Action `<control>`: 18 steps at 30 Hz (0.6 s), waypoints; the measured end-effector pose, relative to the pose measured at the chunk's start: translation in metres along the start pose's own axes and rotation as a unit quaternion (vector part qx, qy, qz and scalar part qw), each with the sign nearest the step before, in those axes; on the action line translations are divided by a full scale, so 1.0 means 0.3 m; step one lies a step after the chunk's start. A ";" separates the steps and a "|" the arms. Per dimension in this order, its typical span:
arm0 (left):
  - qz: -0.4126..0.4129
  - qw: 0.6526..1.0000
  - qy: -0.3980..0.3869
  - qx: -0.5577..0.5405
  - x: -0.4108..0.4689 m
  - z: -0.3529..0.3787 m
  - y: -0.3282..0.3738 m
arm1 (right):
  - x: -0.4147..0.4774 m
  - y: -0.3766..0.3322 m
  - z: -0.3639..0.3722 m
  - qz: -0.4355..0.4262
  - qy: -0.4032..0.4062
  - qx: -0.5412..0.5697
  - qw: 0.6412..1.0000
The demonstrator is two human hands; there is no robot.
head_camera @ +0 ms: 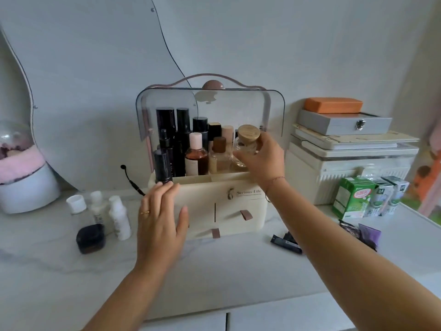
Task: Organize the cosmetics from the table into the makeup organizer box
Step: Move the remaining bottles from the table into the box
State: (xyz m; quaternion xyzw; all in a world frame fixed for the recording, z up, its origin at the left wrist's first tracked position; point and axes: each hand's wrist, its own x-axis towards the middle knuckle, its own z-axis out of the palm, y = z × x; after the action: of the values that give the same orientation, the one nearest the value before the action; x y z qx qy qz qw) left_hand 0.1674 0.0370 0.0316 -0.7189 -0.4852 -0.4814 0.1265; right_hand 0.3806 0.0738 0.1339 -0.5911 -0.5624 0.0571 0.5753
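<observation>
A cream makeup organizer box [241, 201] stands mid-table with its smoky clear lid raised. Several dark and amber bottles stand upright in its top tray. My right hand [262, 158] is shut on a clear glass jar with a wooden lid [245, 142], held over the tray's right side. My left hand [160, 218] is open with spread fingers, resting against the box's left front, its fingertips just below a black bottle [162, 167] at the tray's left corner. On the table to the left stand two white bottles [119, 217], a clear bottle with a white cap [76, 206] and a black jar [90, 238].
A black brush [132, 179] leans behind the box's left side. Dark tubes [285, 242] and purple sachets [360, 232] lie at the right. Green cartons [352, 197] and stacked storage boxes [343, 163] fill the back right. A mirror [83, 80] and a pink-filled globe [21, 163] stand at the left.
</observation>
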 end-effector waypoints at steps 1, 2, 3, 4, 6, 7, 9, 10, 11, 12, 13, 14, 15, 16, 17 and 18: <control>-0.001 1.000 -0.001 0.001 -0.001 -0.001 0.000 | 0.011 0.007 0.014 0.004 -0.005 -0.013 1.000; 0.000 1.000 0.000 0.001 -0.002 -0.001 -0.002 | 0.020 0.013 0.026 0.009 -0.014 -0.026 1.000; 0.001 1.000 0.001 0.001 -0.003 0.000 -0.003 | 0.027 0.021 0.035 0.014 -0.024 -0.039 0.999; 0.001 1.000 0.001 0.002 -0.004 0.000 -0.004 | 0.033 0.027 0.042 0.018 -0.031 -0.051 0.998; -0.001 1.000 0.002 0.002 -0.005 0.003 -0.005 | 0.042 0.036 0.046 0.025 -0.042 -0.073 0.996; -0.002 1.000 0.003 0.000 -0.005 0.005 -0.005 | 0.046 0.038 0.046 0.029 -0.050 -0.084 0.995; -0.003 1.000 0.004 -0.004 -0.006 0.007 -0.003 | 0.050 0.039 0.045 0.042 -0.074 -0.109 0.990; -0.001 1.000 0.005 -0.005 -0.005 0.008 -0.002 | 0.052 0.038 0.044 0.048 -0.086 -0.123 0.987; 0.000 1.000 0.006 -0.004 -0.006 0.008 -0.003 | 0.055 0.037 0.043 0.053 -0.096 -0.136 0.985; 0.001 1.000 0.007 -0.005 -0.005 0.008 -0.003 | 0.058 0.036 0.042 0.057 -0.102 -0.146 0.982; 0.002 1.000 0.007 -0.006 -0.006 0.007 -0.004 | 0.062 0.034 0.042 0.059 -0.107 -0.152 0.981; 0.003 1.000 0.008 -0.007 -0.005 0.007 -0.004 | 0.064 0.032 0.043 0.061 -0.109 -0.154 0.980; 0.003 1.000 0.009 -0.007 -0.005 0.008 -0.005 | 0.065 0.031 0.043 0.062 -0.111 -0.154 0.980; 0.004 1.000 0.009 -0.007 -0.005 0.008 -0.007 | 0.064 0.030 0.045 0.062 -0.112 -0.154 0.980; 0.004 1.000 0.008 -0.006 -0.005 0.009 -0.008 | 0.060 0.031 0.046 0.062 -0.111 -0.154 0.980; 0.005 1.000 0.006 -0.007 -0.005 0.010 -0.009 | 0.056 0.033 0.048 0.062 -0.109 -0.155 0.980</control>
State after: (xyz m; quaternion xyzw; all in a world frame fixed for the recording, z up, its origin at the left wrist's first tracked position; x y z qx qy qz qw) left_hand 0.1668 0.0392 0.0281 -0.7190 -0.4777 -0.4886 0.1272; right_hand 0.3823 0.0979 0.1315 -0.6967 -0.5863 0.0687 0.4077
